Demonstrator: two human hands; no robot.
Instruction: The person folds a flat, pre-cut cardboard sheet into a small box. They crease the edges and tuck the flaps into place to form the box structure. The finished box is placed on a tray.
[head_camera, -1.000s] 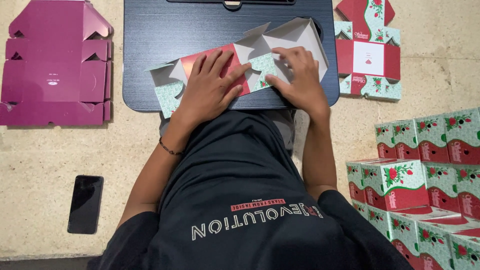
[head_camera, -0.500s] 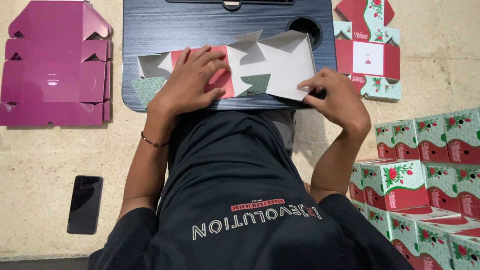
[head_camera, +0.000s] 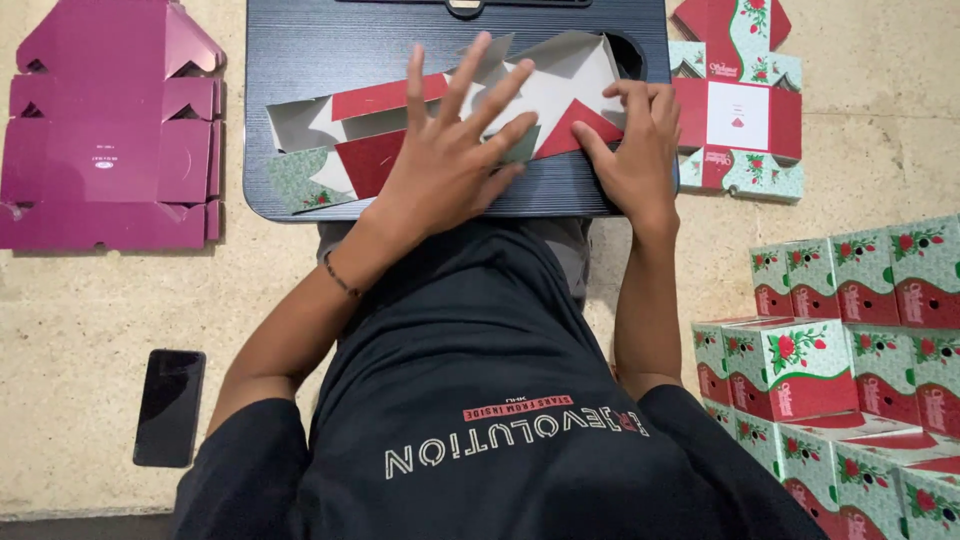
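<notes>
Nearest the camera is the person's dark printed shirt, and to the right of it stand stacked folded boxes (head_camera: 860, 340), glossy card in mint green and red with rose prints. Left of the left forearm a black phone (head_camera: 170, 406) lies flat on the speckled beige stone floor (head_camera: 90, 300).

Further out, a dark wood-grain lap tray (head_camera: 300, 60) with rounded corners carries the flat carton blank (head_camera: 350, 120), thin card that is white inside, with red and green printed flaps, lying partly unfolded across the tray.

The left hand (head_camera: 445, 160) lies palm down on the middle of the blank, fingers spread wide and pressing it flat, gripping nothing. Just to its right, the right hand (head_camera: 630, 150) rests at the blank's right end, fingers curled together over the edge of a red triangular flap; whether it pinches the flap cannot be told.

Beyond the right hand lies another printed blank (head_camera: 740, 110), flat on the floor. Far left of the left hand lies a magenta blank (head_camera: 100, 130).
</notes>
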